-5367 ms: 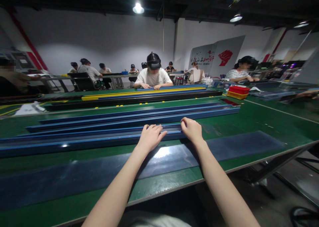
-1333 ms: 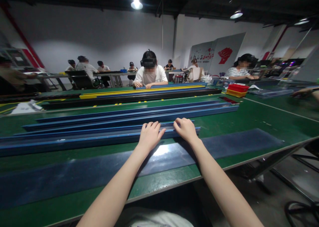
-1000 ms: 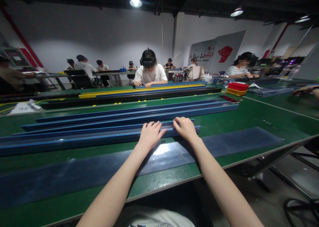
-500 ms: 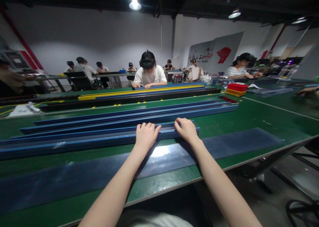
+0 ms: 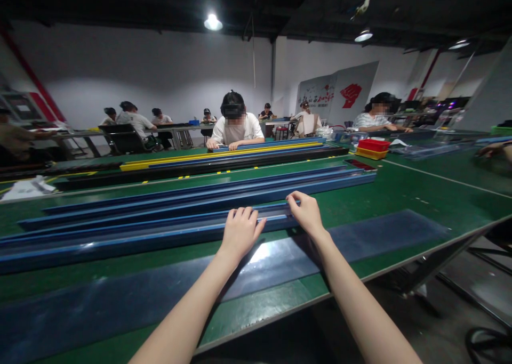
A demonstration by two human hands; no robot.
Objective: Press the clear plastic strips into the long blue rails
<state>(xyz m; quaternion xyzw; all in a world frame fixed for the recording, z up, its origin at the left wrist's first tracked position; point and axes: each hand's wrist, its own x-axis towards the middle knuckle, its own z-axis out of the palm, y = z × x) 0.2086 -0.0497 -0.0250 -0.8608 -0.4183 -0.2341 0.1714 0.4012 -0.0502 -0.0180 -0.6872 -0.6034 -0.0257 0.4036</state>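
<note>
My left hand [image 5: 241, 229] rests over the near edge of the closest long blue channel [image 5: 132, 237], its fingers bent over the rim and its thumb apart. At that channel's right end, my right hand [image 5: 306, 212] has its thumb and fingers brought together; whatever is between them is too small to name. Under my forearms a flat, clear bluish strip [image 5: 380, 233] lies along the green table [image 5: 416, 185]. More blue channels [image 5: 200, 193] lie side by side just beyond.
Yellow [image 5: 168, 160] and black strips lie farther back, before a person [image 5: 236, 127] in white. Red and yellow bins [image 5: 372, 148] and a dark red flat object [image 5: 360, 164] are at the right. White paper [image 5: 28, 188] lies at the left. The table's near edge runs below my arms.
Both hands have shifted slightly right in view, with my right hand now at the end of the near channel. The whole scene sits a little lower and further left.
</note>
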